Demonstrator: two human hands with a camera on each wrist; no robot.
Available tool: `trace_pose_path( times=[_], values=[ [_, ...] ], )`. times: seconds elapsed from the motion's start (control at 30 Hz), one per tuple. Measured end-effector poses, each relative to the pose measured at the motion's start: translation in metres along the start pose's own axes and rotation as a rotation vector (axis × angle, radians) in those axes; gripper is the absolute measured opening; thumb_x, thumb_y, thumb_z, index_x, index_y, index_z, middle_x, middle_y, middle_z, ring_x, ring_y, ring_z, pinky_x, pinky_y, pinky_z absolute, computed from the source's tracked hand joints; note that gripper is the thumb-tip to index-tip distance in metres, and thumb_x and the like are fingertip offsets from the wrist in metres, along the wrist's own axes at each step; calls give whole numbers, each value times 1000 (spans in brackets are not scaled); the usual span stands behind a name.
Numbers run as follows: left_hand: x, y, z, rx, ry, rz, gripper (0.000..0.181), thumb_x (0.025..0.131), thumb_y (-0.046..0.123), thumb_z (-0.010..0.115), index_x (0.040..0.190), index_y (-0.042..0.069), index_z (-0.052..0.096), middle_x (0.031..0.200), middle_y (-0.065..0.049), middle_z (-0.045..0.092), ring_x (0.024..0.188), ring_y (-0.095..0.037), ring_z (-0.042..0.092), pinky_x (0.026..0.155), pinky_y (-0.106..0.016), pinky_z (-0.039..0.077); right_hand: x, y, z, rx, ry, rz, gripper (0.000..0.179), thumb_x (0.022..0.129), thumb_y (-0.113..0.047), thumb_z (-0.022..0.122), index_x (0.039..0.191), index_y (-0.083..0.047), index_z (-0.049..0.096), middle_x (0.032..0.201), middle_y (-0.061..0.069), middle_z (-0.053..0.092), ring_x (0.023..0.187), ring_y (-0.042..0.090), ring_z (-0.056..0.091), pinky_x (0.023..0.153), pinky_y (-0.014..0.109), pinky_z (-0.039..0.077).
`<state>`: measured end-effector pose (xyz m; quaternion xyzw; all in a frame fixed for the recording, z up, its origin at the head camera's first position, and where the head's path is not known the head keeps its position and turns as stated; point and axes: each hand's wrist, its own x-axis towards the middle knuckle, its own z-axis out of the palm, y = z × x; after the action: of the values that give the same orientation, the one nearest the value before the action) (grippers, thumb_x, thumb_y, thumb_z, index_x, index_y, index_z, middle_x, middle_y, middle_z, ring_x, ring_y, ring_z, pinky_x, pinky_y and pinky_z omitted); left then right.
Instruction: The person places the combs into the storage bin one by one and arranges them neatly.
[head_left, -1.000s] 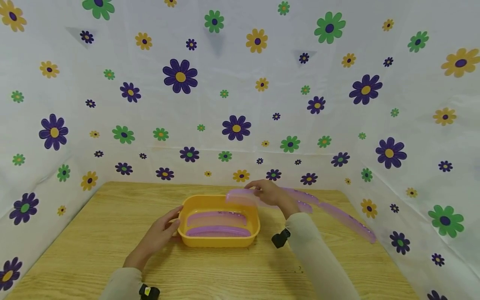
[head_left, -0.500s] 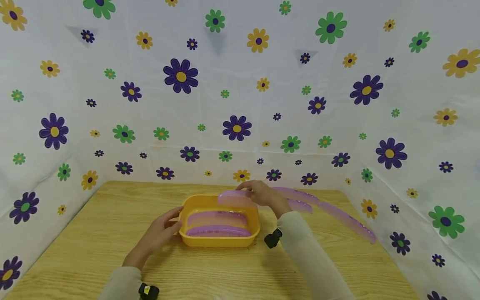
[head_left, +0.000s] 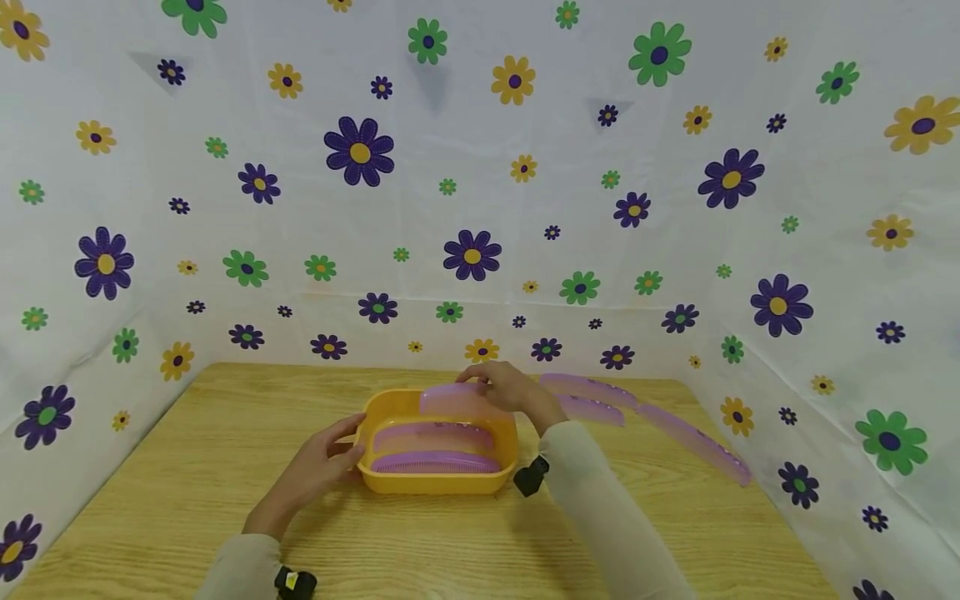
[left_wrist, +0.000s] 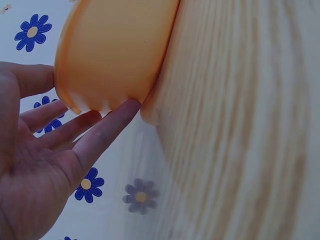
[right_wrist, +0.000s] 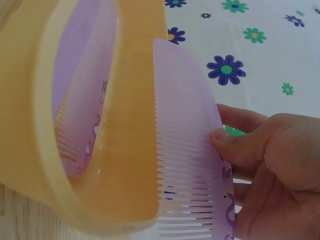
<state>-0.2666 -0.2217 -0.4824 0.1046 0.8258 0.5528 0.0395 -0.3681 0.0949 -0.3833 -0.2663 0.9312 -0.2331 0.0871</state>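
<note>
A yellow plastic tub [head_left: 435, 484] stands on the table. My left hand [head_left: 317, 462] rests its fairly straight fingertips against the tub's left end; in the left wrist view, those fingers [left_wrist: 107, 127] touch the outer wall. My right hand [head_left: 506, 388] pinches a translucent purple comb [right_wrist: 182, 115] by its spine, between thumb and fingers. The held comb is over the tub's back part, teeth toward the tub's inside in the right wrist view. Two purple combs lie inside the tub, a rear comb [head_left: 433, 437] and a front comb [head_left: 435, 461].
To the right of the tub lie three more purple combs on the wooden table [head_left: 420, 550]: a back comb [head_left: 588, 387], one comb [head_left: 594, 410] partly behind my right arm, and a slanted comb [head_left: 697, 442]. Flower-patterned white sheeting [head_left: 420, 200] encloses the back and sides.
My right hand has carried the comb leftward, from the tub's back right corner to farther over the tub. The left hand stays at the tub's left end.
</note>
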Motion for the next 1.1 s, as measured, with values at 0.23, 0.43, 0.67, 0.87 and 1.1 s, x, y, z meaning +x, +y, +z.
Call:
trace_pose_path(
  times=[0.23,0.43,0.67,0.87,1.1],
  values=[
    [-1,1,-1,-15,-5,2,58,108,15,55,161,5,33,161,-29,37,135,-49,54,89,-35,65,7,-3,4,-3,-13,-15,41,102,5,52,131,-18,71,121,14,69,105,26,61,104,42,58],
    [-1,1,0,-17,-24,30,59,108,15,54,160,2,32,160,-32,36,135,-50,54,89,-38,65,11,-6,7,19,-28,-28,42,101,6,53,131,-17,70,125,15,68,112,29,61,108,45,56],
    [1,0,1,-20,-17,11,57,108,13,53,160,3,32,160,-30,37,134,-49,55,89,-37,65,16,-14,9,35,-74,-5,44,100,7,51,132,-16,70,129,16,67,119,32,60,115,49,50],
    [0,1,0,-14,-20,14,57,108,12,53,160,2,32,161,-31,36,135,-49,55,90,-38,65,21,-18,11,58,-102,18,47,98,10,50,131,-18,71,134,15,65,122,32,59,116,50,49],
    [0,2,-1,-20,-19,7,57,108,12,53,160,2,32,160,-30,37,134,-49,55,89,-37,65,29,-25,16,48,-125,0,45,100,9,51,130,-19,71,138,15,64,126,31,60,113,47,52]
  ],
)
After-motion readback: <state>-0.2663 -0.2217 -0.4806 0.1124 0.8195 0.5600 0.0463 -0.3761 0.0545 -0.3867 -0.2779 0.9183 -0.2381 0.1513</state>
